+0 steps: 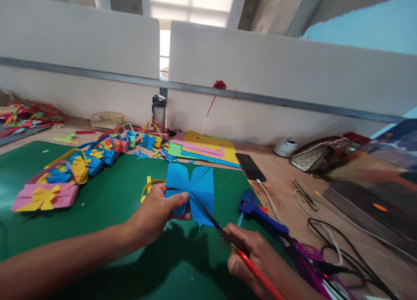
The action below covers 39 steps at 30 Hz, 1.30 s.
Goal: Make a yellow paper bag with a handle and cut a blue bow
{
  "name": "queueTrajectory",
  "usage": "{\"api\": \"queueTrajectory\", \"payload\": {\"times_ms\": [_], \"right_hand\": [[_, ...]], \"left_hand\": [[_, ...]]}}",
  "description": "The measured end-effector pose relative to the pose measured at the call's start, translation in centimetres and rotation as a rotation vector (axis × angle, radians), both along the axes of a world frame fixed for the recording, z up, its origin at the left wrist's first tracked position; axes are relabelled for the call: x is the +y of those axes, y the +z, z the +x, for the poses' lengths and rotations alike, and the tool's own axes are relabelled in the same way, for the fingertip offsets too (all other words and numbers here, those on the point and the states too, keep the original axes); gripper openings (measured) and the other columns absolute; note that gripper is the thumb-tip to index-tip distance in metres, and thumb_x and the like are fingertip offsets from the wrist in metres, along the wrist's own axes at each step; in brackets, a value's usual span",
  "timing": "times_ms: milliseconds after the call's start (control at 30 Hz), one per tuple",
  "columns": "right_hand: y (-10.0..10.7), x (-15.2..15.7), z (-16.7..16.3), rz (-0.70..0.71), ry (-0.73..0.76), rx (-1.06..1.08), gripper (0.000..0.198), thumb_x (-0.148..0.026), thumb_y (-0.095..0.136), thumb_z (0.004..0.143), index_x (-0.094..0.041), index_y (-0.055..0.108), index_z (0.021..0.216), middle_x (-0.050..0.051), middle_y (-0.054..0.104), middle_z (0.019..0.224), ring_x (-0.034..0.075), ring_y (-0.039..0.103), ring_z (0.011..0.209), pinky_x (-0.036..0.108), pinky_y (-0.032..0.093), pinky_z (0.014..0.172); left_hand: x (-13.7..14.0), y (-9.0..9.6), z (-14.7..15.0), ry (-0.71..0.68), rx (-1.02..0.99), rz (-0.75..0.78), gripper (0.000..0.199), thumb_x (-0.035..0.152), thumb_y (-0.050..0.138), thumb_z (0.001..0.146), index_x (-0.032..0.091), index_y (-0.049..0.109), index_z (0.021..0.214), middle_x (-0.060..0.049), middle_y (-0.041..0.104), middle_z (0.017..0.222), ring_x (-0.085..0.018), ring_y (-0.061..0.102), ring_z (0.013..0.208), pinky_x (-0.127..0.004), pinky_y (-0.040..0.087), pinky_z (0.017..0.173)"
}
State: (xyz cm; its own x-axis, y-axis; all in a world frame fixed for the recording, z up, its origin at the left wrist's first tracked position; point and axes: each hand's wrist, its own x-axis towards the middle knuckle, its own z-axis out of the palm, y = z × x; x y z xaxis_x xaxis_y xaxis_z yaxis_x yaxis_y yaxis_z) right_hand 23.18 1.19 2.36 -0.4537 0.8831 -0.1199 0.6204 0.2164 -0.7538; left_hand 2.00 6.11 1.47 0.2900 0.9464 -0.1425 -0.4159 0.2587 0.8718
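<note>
My left hand (163, 209) pinches a piece of blue paper (201, 182) between thumb and fingers, above the green mat (110, 256). The paper is creased and slit into petal-like flaps. My right hand (249, 252) is closed around a pair of red-handled scissors (257, 271). Their dark blades point up and left, with the tips against the paper near its centre, beside my left thumb. Whether the blades are parted is hard to make out. Just behind my left hand lies a yellow paper strip (149, 184), partly hidden.
Small paper baskets (70, 196) with bows line the mat's left side. Coloured sheets (224, 141) and a phone (250, 166) lie at the back. To my right are a blue glue gun (269, 219), cables, a purple device (304, 256) and a bag (321, 152).
</note>
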Motion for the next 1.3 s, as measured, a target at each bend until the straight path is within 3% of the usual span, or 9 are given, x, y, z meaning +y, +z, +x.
{"api": "queueTrajectory", "payload": {"times_ms": [133,433,800,1000,1200,1300], "right_hand": [[0.2,0.0,-0.2,0.009,-0.011,-0.005,0.022,-0.035,0.049,0.076,-0.022,0.034,0.067,-0.007,0.028,0.061,0.01,0.023,0.053,0.024,0.02,0.048],[0.0,0.0,-0.3,-0.009,-0.023,-0.06,0.016,-0.025,0.049,0.073,-0.022,0.034,0.066,-0.007,0.029,0.06,0.009,0.023,0.053,0.023,0.021,0.047],[-0.2,0.2,-0.2,0.017,-0.009,-0.054,0.016,-0.025,0.053,0.072,-0.021,0.037,0.069,-0.009,0.028,0.057,0.009,0.023,0.051,0.024,0.018,0.047],[-1.4,-0.1,0.8,-0.147,-0.029,0.08,0.023,-0.025,0.061,0.067,-0.021,0.042,0.079,-0.009,0.032,0.059,0.008,0.023,0.051,0.021,0.019,0.045],[-1.8,-1.2,1.5,-0.616,-0.273,0.227,0.022,-0.044,0.048,0.075,-0.022,0.043,0.074,-0.008,0.034,0.051,0.006,0.026,0.04,0.021,0.021,0.04],[-2.0,-1.6,2.4,-0.588,-0.364,0.23,0.031,-0.053,0.046,0.073,-0.022,0.044,0.07,-0.007,0.036,0.052,0.008,0.031,0.041,0.021,0.026,0.042]], "left_hand": [[0.0,-0.2,0.1,0.004,0.007,0.001,0.02,0.026,0.074,0.066,0.011,0.061,0.069,-0.001,0.063,0.061,-0.009,0.058,0.052,-0.02,0.052,0.053],[0.2,-0.4,0.0,0.008,0.03,-0.021,0.026,0.029,0.077,0.063,0.011,0.06,0.071,-0.001,0.063,0.064,-0.01,0.058,0.053,-0.022,0.053,0.054],[0.2,-0.4,-0.2,0.055,0.074,-0.025,0.029,0.035,0.077,0.064,0.014,0.061,0.077,0.0,0.065,0.069,-0.013,0.061,0.061,-0.031,0.056,0.065],[0.6,-0.1,-0.4,0.052,0.05,-0.026,0.031,0.034,0.078,0.062,0.014,0.063,0.081,-0.002,0.069,0.073,-0.017,0.065,0.064,-0.036,0.055,0.071],[2.2,0.7,-1.2,0.04,-0.018,0.01,0.027,0.024,0.081,0.057,0.012,0.063,0.073,-0.003,0.069,0.069,-0.014,0.064,0.059,-0.027,0.054,0.06],[3.0,0.9,-1.8,-0.097,-0.034,-0.002,0.025,0.021,0.081,0.053,0.011,0.062,0.066,-0.001,0.065,0.06,-0.014,0.061,0.054,-0.026,0.051,0.054]]}}
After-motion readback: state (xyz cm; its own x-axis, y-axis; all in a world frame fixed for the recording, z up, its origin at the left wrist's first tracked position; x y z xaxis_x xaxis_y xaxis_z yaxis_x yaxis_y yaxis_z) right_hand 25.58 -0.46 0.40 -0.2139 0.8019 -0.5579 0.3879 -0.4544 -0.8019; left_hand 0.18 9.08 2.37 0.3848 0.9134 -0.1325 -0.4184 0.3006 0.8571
